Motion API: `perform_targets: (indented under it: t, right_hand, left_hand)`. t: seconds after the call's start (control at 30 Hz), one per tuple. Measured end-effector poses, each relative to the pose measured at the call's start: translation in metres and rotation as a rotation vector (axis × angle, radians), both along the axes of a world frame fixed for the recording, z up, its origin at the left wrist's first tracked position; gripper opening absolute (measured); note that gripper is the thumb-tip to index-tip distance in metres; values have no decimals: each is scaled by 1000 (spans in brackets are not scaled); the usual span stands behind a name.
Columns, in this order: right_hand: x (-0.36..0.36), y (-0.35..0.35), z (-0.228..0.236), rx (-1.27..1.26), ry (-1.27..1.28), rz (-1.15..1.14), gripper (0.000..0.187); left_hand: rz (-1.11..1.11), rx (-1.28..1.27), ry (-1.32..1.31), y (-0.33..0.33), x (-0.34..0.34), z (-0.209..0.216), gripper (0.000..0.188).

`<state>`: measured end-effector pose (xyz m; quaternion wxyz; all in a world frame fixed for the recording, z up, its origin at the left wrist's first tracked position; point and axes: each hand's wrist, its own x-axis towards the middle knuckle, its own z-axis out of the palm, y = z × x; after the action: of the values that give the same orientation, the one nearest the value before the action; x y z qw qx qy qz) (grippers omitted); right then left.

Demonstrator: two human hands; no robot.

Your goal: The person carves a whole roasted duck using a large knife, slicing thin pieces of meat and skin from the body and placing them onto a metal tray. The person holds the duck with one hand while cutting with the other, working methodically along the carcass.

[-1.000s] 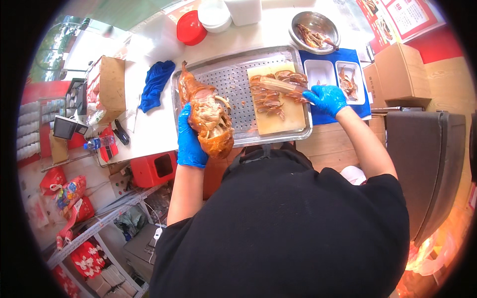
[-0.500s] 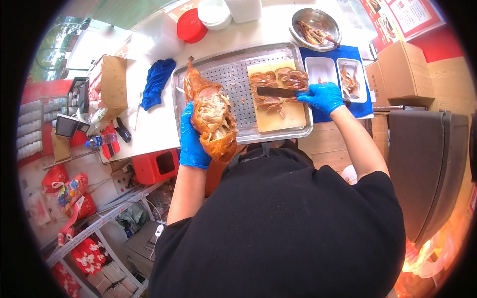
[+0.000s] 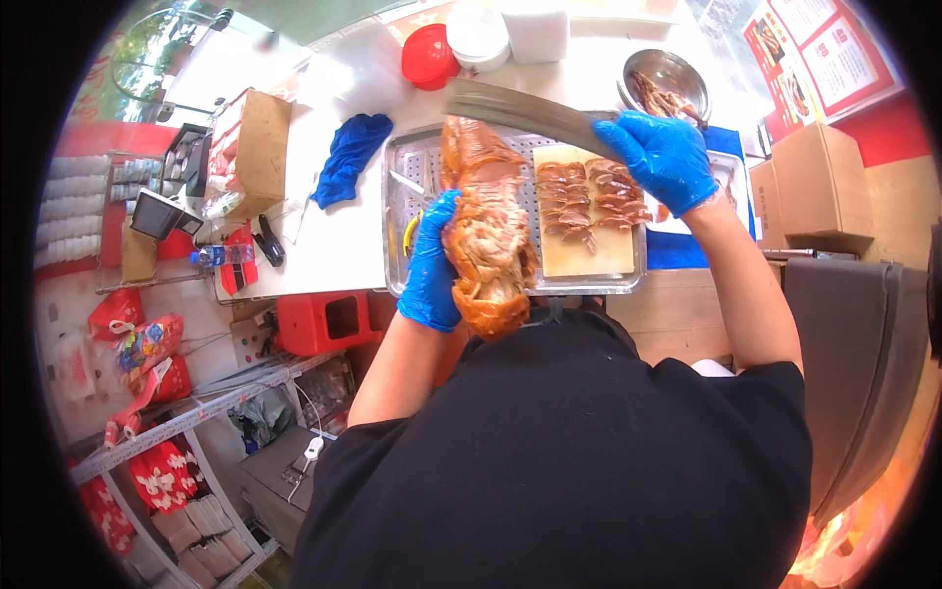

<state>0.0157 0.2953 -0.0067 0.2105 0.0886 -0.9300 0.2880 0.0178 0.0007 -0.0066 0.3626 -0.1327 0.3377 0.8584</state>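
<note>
My left hand (image 3: 432,265), in a blue glove, grips a browned roast duck (image 3: 496,236) by its side, with pale carved flesh facing up. In my right hand (image 3: 667,162), also blue-gloved, is a long-bladed knife (image 3: 530,113). Its blade points left and crosses over the duck's far end. Beneath the duck lies a perforated metal tray (image 3: 396,211) with a raised rim. On the tray's right part rests a yellowish cutting board (image 3: 589,257) bearing rows of sliced duck (image 3: 564,201). A small yellow-handled tool (image 3: 409,234) shows partly beside my left hand.
A steel bowl (image 3: 704,86) with bony pieces stands at the back right, near a blue cloth (image 3: 677,253) under white trays. Another blue cloth (image 3: 353,157) lies left of the tray. White tubs (image 3: 478,34) and a red lid (image 3: 429,57) stand behind.
My right hand has raised the knife off the board's slices and brought its blade up and left over the duck. My left hand still holds the duck. The whole view has shifted.
</note>
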Motion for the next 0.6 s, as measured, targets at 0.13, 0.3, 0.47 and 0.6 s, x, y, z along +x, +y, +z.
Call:
perform_targets:
  t: [0.13,0.3,0.47,0.6]
  right_hand:
    - [-17,-39,33,112,212,143,29]
    - [-24,-61,44,157,309,177,25]
    - [-28,-64,48,116,308,191,23]
    - [-33,-64,44,157,299,221,22]
  left_hand:
    - [-23,-2,-58,15,8,19,58]
    - [-23,13,13,14,14,29,60]
    - [-34,77,2,6,17,31,61]
    - [-46,46,1,3,18,30,64]
